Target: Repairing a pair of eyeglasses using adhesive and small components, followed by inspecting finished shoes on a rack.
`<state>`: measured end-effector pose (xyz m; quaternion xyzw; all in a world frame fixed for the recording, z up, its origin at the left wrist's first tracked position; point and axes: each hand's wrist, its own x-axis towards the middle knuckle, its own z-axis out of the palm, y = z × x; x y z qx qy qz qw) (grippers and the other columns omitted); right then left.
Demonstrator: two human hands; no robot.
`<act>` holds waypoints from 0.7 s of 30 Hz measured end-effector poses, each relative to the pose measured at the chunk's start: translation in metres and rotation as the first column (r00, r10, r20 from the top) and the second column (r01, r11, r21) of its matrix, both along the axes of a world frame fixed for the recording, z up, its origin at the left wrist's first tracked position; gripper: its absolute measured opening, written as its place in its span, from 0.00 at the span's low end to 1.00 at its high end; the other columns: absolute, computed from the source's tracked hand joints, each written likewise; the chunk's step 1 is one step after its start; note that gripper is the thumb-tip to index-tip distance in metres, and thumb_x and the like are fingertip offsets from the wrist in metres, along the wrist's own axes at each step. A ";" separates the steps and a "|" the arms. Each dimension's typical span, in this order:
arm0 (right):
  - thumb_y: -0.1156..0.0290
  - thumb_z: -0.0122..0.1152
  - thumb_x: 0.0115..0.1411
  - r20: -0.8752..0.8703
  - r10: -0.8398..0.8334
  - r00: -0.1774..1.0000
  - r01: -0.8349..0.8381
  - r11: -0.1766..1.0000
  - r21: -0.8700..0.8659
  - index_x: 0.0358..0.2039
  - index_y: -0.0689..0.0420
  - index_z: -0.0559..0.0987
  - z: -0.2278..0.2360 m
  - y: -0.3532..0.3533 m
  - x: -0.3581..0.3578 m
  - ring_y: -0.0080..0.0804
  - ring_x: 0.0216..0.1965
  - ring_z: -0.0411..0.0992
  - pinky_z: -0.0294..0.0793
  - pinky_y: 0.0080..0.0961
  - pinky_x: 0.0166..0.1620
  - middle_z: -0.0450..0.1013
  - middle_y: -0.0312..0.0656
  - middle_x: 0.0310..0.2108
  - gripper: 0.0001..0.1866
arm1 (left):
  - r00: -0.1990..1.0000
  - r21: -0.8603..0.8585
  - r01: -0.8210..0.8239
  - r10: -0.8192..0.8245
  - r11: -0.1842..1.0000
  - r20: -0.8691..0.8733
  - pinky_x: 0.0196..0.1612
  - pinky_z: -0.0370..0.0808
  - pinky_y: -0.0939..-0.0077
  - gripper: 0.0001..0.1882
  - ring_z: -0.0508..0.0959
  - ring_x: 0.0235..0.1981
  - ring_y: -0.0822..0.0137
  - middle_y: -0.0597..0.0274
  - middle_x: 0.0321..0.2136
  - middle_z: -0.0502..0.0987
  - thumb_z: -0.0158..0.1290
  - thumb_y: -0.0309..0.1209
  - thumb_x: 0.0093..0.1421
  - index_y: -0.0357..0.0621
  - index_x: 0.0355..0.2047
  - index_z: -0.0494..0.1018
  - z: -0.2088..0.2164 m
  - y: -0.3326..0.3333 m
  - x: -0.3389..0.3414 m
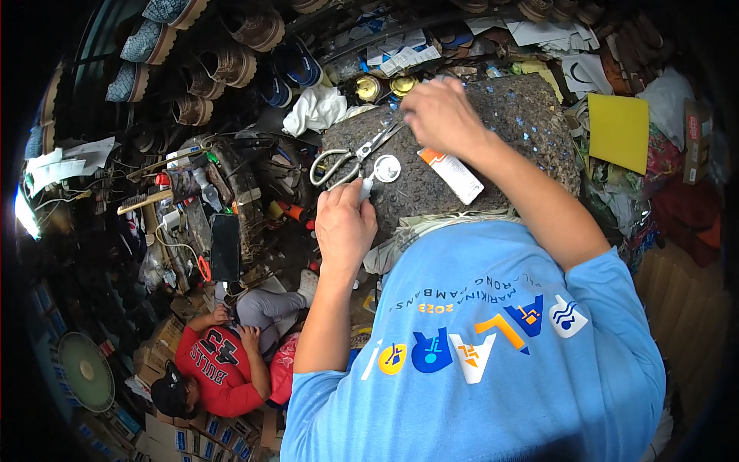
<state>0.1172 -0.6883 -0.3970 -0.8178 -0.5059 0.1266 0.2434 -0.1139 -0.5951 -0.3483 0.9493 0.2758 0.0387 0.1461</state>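
At the near left edge of a dark, rough work block (531, 138), my left hand (346, 222) is closed around a small whitish, tube-like thing (366, 189), mostly hidden by the fingers. A round white disc (387, 168) lies just beyond it. Scissors (358, 156) with pale handles rest partly open by the disc, blades pointing toward my right hand (440, 112). That hand is over the far part of the block, fingers bent and closed; what they hold is hidden. Below its wrist lies a white and orange box (453, 175).
Two open tins (369, 88) and a crumpled white cloth (314, 109) sit at the block's far left. Shoes (231, 61) crowd racks at upper left. Toward the right stands a yellow sheet (618, 132). A person in a red shirt (222, 368) sits at lower left, near a fan (86, 372).
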 end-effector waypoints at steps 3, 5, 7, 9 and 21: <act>0.63 0.69 0.53 -0.127 0.181 0.975 -0.193 0.977 -0.091 0.46 0.55 0.81 0.019 0.002 -0.027 0.39 0.50 0.74 0.61 0.42 0.58 0.78 0.40 0.41 0.20 | 1.000 -0.015 -0.014 0.015 1.000 0.023 0.47 0.77 0.60 0.19 0.79 0.40 0.51 0.53 0.38 0.82 0.60 0.24 0.52 0.40 0.46 0.80 -0.002 0.001 -0.001; 0.61 0.76 0.46 -0.130 0.220 0.967 -0.233 0.968 -0.095 0.52 0.55 0.78 0.014 0.002 -0.038 0.39 0.50 0.74 0.61 0.41 0.57 0.78 0.40 0.42 0.31 | 1.000 -0.019 -0.009 0.009 1.000 0.002 0.47 0.77 0.60 0.19 0.79 0.40 0.52 0.53 0.39 0.82 0.60 0.25 0.52 0.40 0.46 0.81 -0.001 0.001 0.002; 0.59 0.82 0.40 -0.089 0.283 0.955 -0.293 0.948 -0.128 0.56 0.56 0.75 0.012 0.005 -0.044 0.39 0.51 0.73 0.62 0.42 0.56 0.78 0.41 0.43 0.41 | 1.000 -0.020 -0.009 0.009 1.000 -0.018 0.47 0.77 0.60 0.19 0.79 0.40 0.52 0.53 0.39 0.82 0.60 0.25 0.52 0.40 0.47 0.81 -0.001 0.001 0.003; 0.59 0.83 0.38 -0.077 0.292 0.953 -0.300 0.948 -0.106 0.59 0.57 0.72 0.006 0.008 -0.048 0.40 0.49 0.74 0.62 0.42 0.55 0.78 0.41 0.42 0.47 | 1.000 -0.013 -0.009 0.008 1.000 -0.026 0.47 0.77 0.61 0.20 0.78 0.41 0.52 0.53 0.39 0.81 0.60 0.25 0.52 0.40 0.47 0.81 -0.001 0.001 0.003; 0.59 0.81 0.43 -0.074 0.256 0.964 -0.256 0.967 0.004 0.67 0.58 0.65 -0.006 0.003 -0.046 0.40 0.42 0.74 0.62 0.37 0.53 0.79 0.42 0.33 0.51 | 0.999 0.001 0.050 -0.050 0.999 0.003 0.43 0.76 0.60 0.17 0.76 0.38 0.51 0.51 0.35 0.79 0.59 0.23 0.51 0.37 0.44 0.81 -0.002 0.001 0.009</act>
